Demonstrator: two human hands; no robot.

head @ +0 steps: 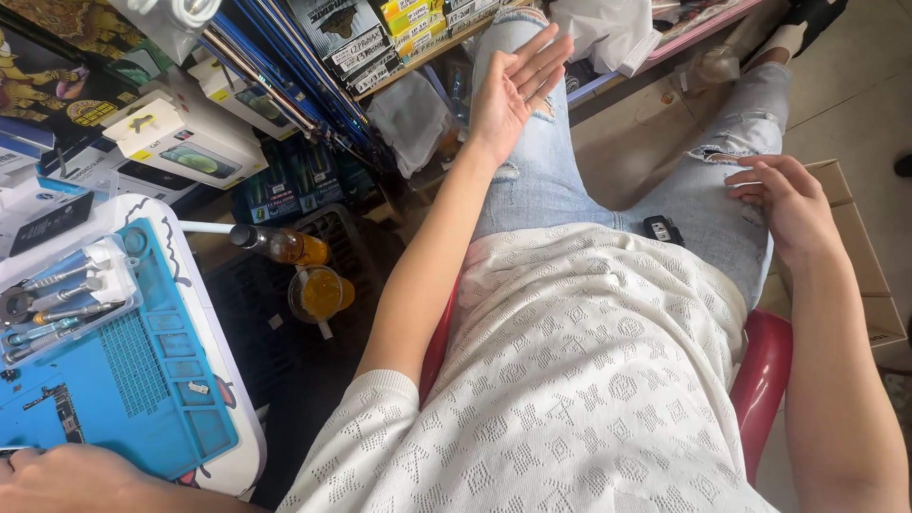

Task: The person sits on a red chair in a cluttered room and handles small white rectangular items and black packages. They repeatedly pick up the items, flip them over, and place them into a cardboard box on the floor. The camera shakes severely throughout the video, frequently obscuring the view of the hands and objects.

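Over the lap, the left hand point(513, 90) lifts open, palm up, empty; the right hand point(784, 199) rests open on the jeans point(551, 171) near a black key fob point(662, 229). Work seems paused; taking the fob needs a short inward reach.

You get bright, even daylight with soft shadows, sharp focus throughout, and wide-angle bending of lines at the edges.

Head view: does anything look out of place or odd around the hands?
Both hands are empty: the left hand is raised open, palm up, and the right hand rests on the thigh. A small black key fob lies loose on the lap, where it could slide off.
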